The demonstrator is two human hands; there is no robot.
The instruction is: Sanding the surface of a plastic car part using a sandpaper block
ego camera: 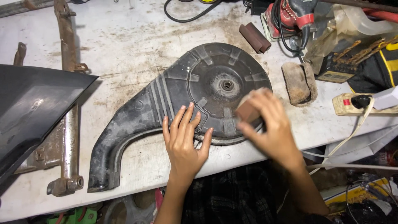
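Both hands (182, 143) (269, 124) work the black cover's (166, 95) near edge.

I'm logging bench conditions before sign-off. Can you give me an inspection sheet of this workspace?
Surface: white table, stained with brown rust and dirt.
Job's things: black plastic cover with a round disc end and a curved duct, lying flat; brown sanding block on the disc.
Clutter: rusty metal bracket, dark panel, worn pad, brown roll, red power tool, drill bits.
Grippers: left hand flat on the cover; right hand gripping the block.
Cables: black cord; power strip with white lead.
Surroundings: more clutter under the table edge.
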